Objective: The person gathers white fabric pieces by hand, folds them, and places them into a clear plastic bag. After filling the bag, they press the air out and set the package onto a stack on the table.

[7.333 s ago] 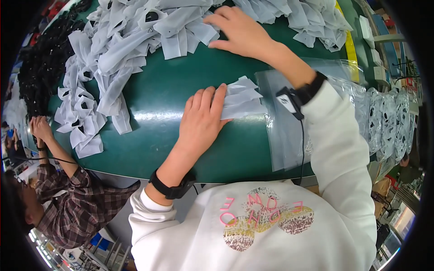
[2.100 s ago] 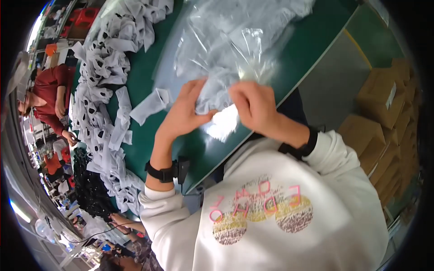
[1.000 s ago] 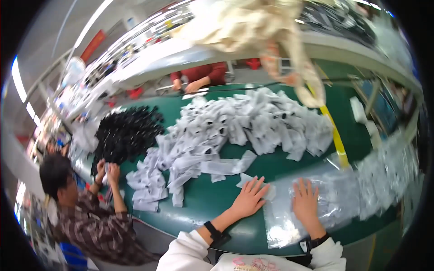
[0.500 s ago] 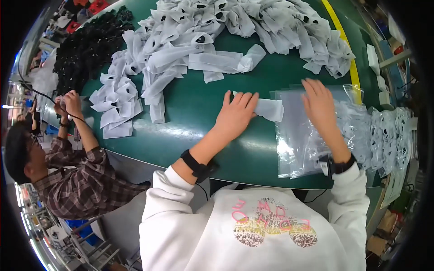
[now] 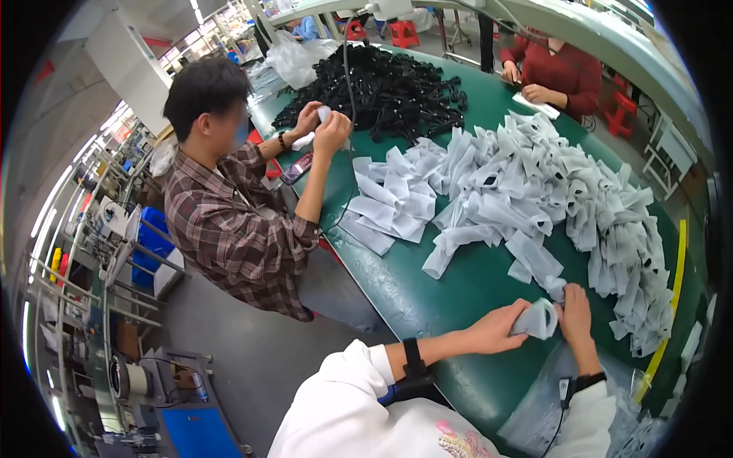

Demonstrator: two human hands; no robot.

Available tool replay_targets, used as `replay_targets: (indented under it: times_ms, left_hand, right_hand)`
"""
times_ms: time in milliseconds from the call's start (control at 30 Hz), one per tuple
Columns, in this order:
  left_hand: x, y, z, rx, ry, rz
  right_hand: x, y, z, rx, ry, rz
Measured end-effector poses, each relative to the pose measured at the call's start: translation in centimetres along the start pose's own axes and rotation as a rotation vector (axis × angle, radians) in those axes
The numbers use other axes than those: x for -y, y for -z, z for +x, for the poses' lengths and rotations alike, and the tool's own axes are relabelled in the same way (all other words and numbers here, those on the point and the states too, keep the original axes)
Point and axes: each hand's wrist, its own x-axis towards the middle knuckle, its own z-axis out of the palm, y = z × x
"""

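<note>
My left hand (image 5: 500, 328) is closed around the end of a rolled white translucent sleeve (image 5: 537, 319), whose open mouth faces my right hand. My right hand (image 5: 576, 314) is just beside that mouth, fingers bent together; whatever lies inside its grip is hidden. Past my right fingertips lies another white sleeve (image 5: 536, 253) with a crumpled end, at the near edge of a big heap of white sleeves (image 5: 496, 179). Partly under my right forearm, flat clear plastic bags (image 5: 527, 412) lie on the green table (image 5: 466, 382).
At the left table edge a co-worker in a plaid shirt (image 5: 229, 229) holds a small white piece. A heap of black corded parts (image 5: 382, 84) lies at the far left. Another person in red (image 5: 561, 72) is across the table. A dark cable (image 5: 349, 114) hangs before the heap.
The view has swung left, bringing more of the co-worker in. My left hand has picked the white sleeve up off the table, and my right hand has come in close to it.
</note>
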Motion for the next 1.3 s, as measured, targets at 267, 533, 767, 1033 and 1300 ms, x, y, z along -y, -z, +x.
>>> replay_targets:
  times_ms: [267, 533, 767, 1033, 1300]
  left_hand:
    - [-2.8, -0.5, 2.3, 0.001, 0.119, -0.109]
    - [-5.8, -4.7, 2.4, 0.275, -0.457, 0.471]
    - [-6.5, -7.9, 0.8, 0.281, -0.366, 0.185]
    - [-5.8, -13.4, -3.7, 0.514, -0.426, -0.094]
    - [-11.4, -14.9, -6.0, 0.486, -0.409, -0.153]
  right_hand:
    - [-0.4, 1.9, -3.5, -0.062, -0.089, -0.044]
    - [5.1, 7.9, -7.8, 0.033, -0.219, 0.095]
    - [11.3, 12.4, -13.6, -0.33, -0.099, 0.54]
    - [14.6, 11.1, -19.9, -0.687, -0.108, 0.217]
    - [16.5, 11.6, -26.3, -0.82, -0.218, 0.347]
